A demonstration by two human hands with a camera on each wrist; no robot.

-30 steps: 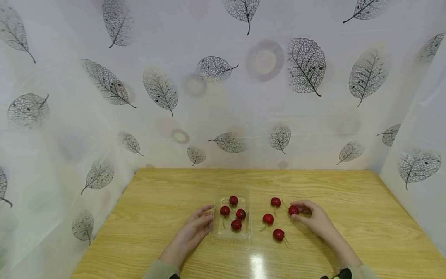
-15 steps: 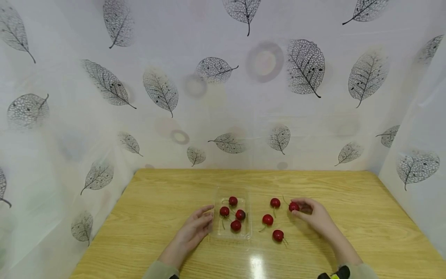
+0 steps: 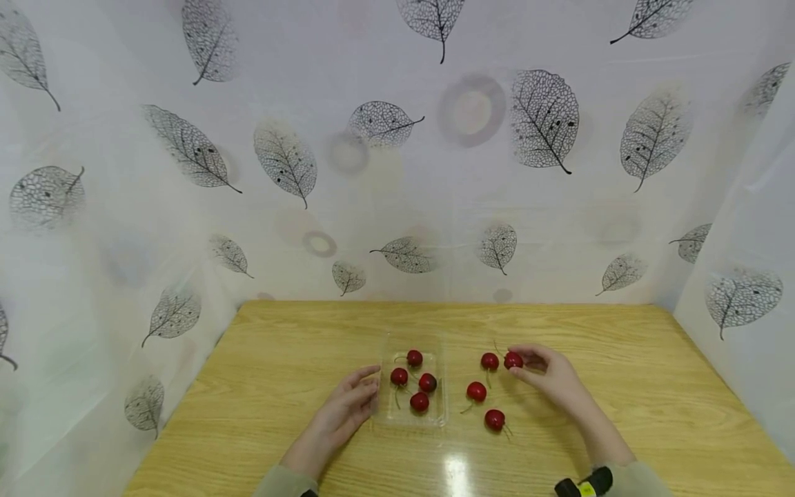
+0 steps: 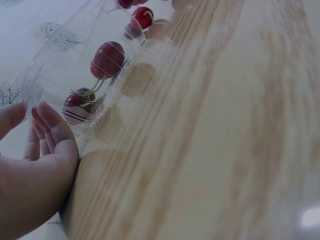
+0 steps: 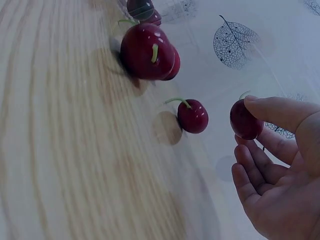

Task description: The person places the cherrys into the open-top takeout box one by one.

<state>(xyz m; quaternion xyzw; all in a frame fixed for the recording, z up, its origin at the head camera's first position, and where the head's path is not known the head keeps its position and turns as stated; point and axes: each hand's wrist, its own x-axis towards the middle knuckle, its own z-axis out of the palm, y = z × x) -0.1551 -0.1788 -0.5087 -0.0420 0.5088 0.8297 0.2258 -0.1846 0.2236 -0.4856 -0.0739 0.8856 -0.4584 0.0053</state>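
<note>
In the head view my right hand [image 3: 549,376] pinches a dark red cherry [image 3: 513,361] between thumb and fingertips. The right wrist view shows that cherry [image 5: 245,120] held off the table, its thin stem pointing up. My left hand [image 3: 344,411] rests at the left side of a clear plastic box [image 3: 442,414], fingers loosely extended and touching its wall. Several cherries with stems lie inside, among them one cherry [image 3: 419,402] near the front. Between box and right hand, more loose cherries lie on the table, including a front cherry [image 3: 495,420] and a middle cherry [image 3: 476,392].
Everything stands on a wood-grain table [image 3: 298,345]. Behind it and at both sides hangs a pale sheet [image 3: 397,193] printed with leaf skeletons. A back cherry [image 3: 489,362] lies close to the held one.
My right hand has raised its cherry slightly and shifted left, toward the back loose cherry. The left hand and the box stay in place.
</note>
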